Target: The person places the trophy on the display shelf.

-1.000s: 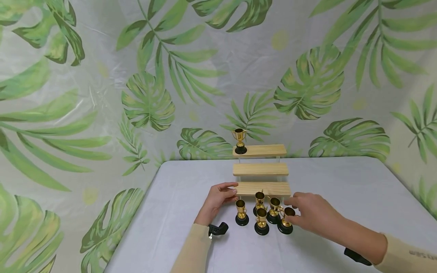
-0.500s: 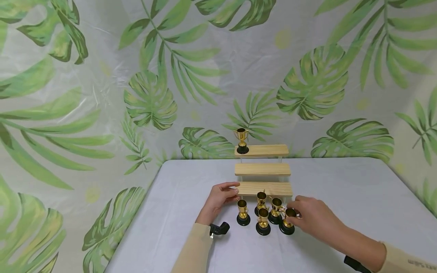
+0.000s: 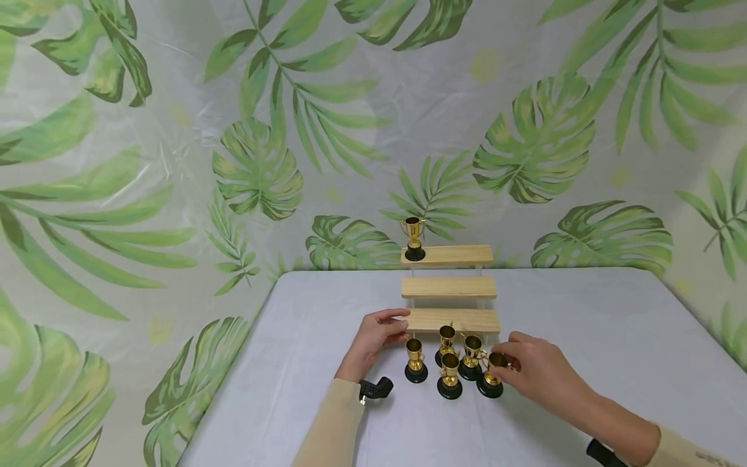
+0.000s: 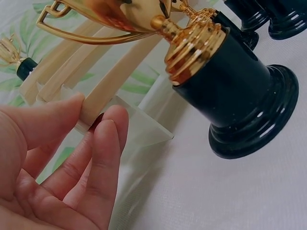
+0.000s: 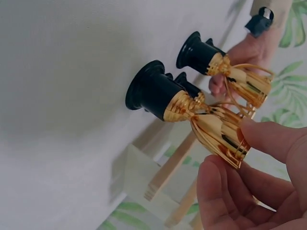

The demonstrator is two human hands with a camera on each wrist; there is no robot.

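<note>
A three-step wooden stand point(image 3: 449, 287) sits mid-table, with one gold trophy point(image 3: 414, 239) on the left of its top step. Several more gold trophies on black bases cluster in front of it. My right hand point(image 3: 503, 363) pinches the cup of the rightmost trophy point(image 3: 491, 377), which stands on the table; the right wrist view shows thumb and fingers of that hand point(image 5: 230, 148) on the cup's rim point(image 5: 218, 132). My left hand point(image 3: 401, 327) holds the left end of the lowest step point(image 4: 103, 88), thumb above and fingers point(image 4: 108, 143) below. The leftmost trophy point(image 4: 230, 91) stands just beside it.
A white cloth covers the table point(image 3: 583, 324), whose left edge point(image 3: 233, 370) drops off near my left arm. A leaf-print backdrop point(image 3: 262, 162) hangs close behind the stand. Black camera mounts sit on my left wrist point(image 3: 373, 389) and right wrist point(image 3: 604, 453).
My right hand has drawn in from above the rightmost trophy and its fingers have closed on the cup. The left hand has stayed at the lowest step.
</note>
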